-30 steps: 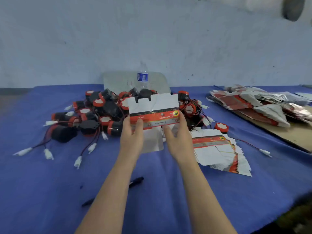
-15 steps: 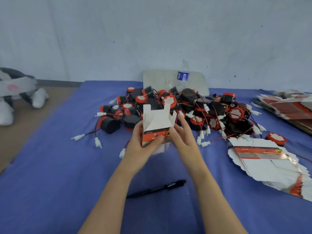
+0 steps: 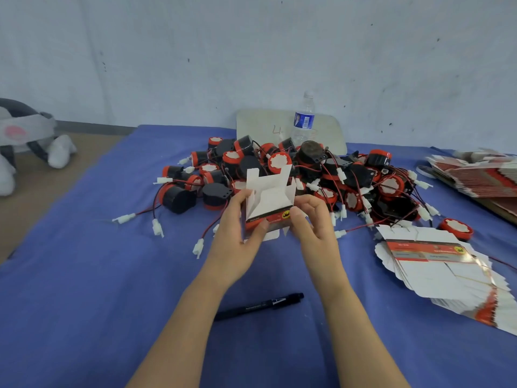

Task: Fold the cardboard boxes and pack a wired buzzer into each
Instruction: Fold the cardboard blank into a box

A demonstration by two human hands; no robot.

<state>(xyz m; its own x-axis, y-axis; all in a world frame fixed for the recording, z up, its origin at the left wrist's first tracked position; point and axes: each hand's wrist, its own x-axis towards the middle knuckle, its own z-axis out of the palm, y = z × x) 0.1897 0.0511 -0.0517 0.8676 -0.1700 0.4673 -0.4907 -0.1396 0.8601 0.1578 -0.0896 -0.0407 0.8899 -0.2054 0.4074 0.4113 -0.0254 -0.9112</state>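
Note:
A small white cardboard box with a red band (image 3: 269, 201) is held upright above the blue cloth, squared open, its top flaps standing up. My left hand (image 3: 236, 236) grips its left side, thumb on the front. My right hand (image 3: 314, 225) pinches its right lower corner with thumb and curled fingers. Behind the box lies a heap of black and red wired buzzers (image 3: 302, 177) with red-black leads and white plugs. A stack of flat unfolded boxes (image 3: 436, 264) lies to the right.
A black pen (image 3: 258, 306) lies on the blue cloth (image 3: 84, 289) between my forearms. A water bottle (image 3: 303, 119) and a pale board (image 3: 263, 127) stand at the wall. More flat boxes (image 3: 475, 175) lie far right. A plush toy (image 3: 25, 141) sits left.
The flat box has been opened into a squared tube with flaps up. The view has shifted left, bringing the plush toy into sight. Both hands have stayed on the box.

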